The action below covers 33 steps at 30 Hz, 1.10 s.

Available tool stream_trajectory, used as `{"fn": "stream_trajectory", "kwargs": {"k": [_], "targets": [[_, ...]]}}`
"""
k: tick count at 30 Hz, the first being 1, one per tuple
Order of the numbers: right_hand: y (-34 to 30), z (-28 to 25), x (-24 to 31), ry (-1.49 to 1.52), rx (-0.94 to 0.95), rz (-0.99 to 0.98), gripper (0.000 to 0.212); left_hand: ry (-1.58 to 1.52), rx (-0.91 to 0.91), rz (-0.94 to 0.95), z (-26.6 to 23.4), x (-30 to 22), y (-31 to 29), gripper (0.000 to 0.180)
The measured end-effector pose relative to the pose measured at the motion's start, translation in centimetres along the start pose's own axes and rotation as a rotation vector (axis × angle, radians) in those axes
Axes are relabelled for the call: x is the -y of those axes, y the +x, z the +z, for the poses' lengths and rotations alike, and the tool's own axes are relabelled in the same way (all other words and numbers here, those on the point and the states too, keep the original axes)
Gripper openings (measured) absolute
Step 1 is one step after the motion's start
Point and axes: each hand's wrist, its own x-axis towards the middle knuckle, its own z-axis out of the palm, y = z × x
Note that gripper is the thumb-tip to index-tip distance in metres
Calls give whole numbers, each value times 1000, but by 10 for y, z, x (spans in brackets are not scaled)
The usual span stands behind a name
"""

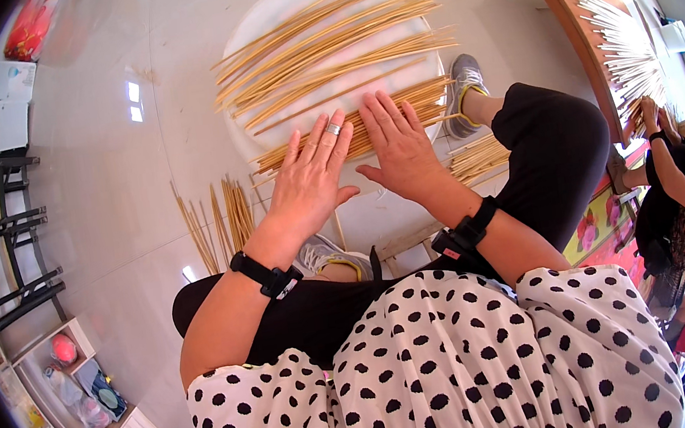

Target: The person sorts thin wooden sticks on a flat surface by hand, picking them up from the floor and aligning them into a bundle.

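My left hand point(315, 166) lies flat, palm down, with its fingertips on the nearest row of thin straw-coloured sticks point(423, 101). A silver ring sits on one of its fingers. Beside it, my right hand point(401, 148) rests the same way on that row, fingers stretched out and thumb pointing toward the left hand. The sticks lie sideways across a round white board point(239, 34). Farther up the board, several looser bunches of sticks point(322, 50) lie roughly parallel. Both wrists wear black bands. What is under my palms is hidden.
More sticks point(236, 214) lie on the floor left of the board, and another bunch point(479, 159) is by my right shoe point(463, 84). Folded black-framed furniture point(6, 221) and a shelf unit point(80, 374) stand left. At right, another person works at a wooden table point(570, 15) with pale sticks.
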Motion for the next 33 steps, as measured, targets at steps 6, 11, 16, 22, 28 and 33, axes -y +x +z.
{"fn": "stream_trajectory", "kwargs": {"k": [6, 11, 16, 22, 28, 33], "targets": [[-2, 0, 0, 31, 16, 19, 102, 1, 41, 5, 1, -1, 3, 103], [0, -8, 2, 15, 48, 15, 98, 25, 62, -5, -2, -3, 4, 102], [0, -8, 4, 17, 22, 25, 97, 20, 68, -13, 1, -2, 4, 102], [1, -6, 6, 13, 48, -15, 95, 13, 64, -12, -1, -1, 3, 103], [-2, -1, 2, 44, 33, 0, 96, 7, 55, 21, 1, -1, 3, 103], [-1, 2, 0, 67, 14, -38, 97, -6, 111, 0, -7, -1, 5, 104]]}}
